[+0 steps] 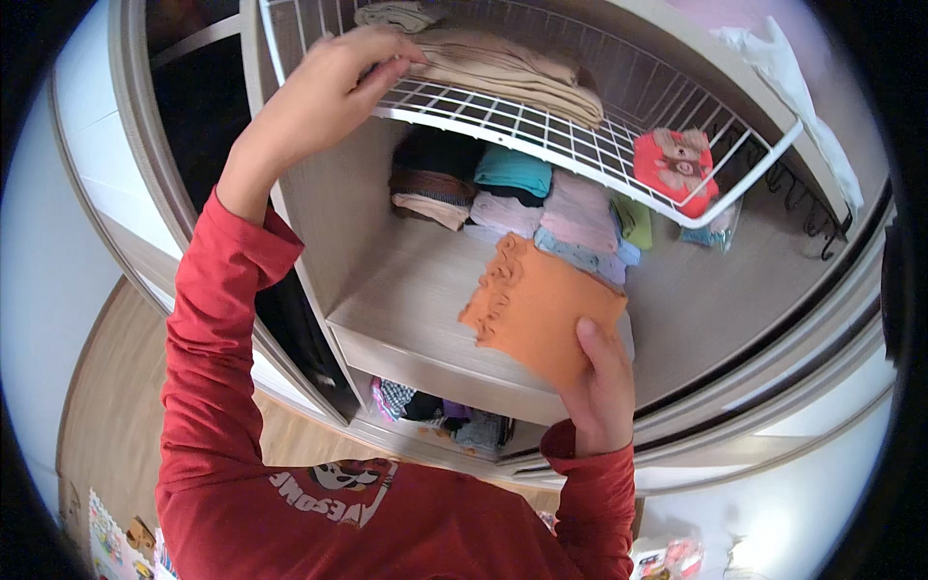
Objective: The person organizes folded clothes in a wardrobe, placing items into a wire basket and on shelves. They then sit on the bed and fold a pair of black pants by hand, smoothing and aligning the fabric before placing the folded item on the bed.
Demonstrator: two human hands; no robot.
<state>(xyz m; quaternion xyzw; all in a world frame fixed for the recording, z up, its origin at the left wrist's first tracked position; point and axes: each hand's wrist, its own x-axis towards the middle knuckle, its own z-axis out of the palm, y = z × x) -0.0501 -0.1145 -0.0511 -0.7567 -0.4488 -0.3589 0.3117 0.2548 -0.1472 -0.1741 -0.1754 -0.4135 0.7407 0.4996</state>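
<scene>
orange garment [541,304] held in right grip [607,387], below wire basket [572,157] | left grip [338,82] at in-basket beige stack [503,75], hold unclear | basket overhangs folded clothes [580,208]

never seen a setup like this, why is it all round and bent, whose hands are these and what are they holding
There's no machine here: these are a person's own bare hands. The single picture comes from a fisheye camera worn on the head, looking down, which bends straight edges. The right hand holds an orange garment, folded, with a ruffled edge. The left hand is raised beside folded beige clothes in a white wire basket; contact is hard to tell. Below, clothes stacks sit on a pale shelf.
</scene>
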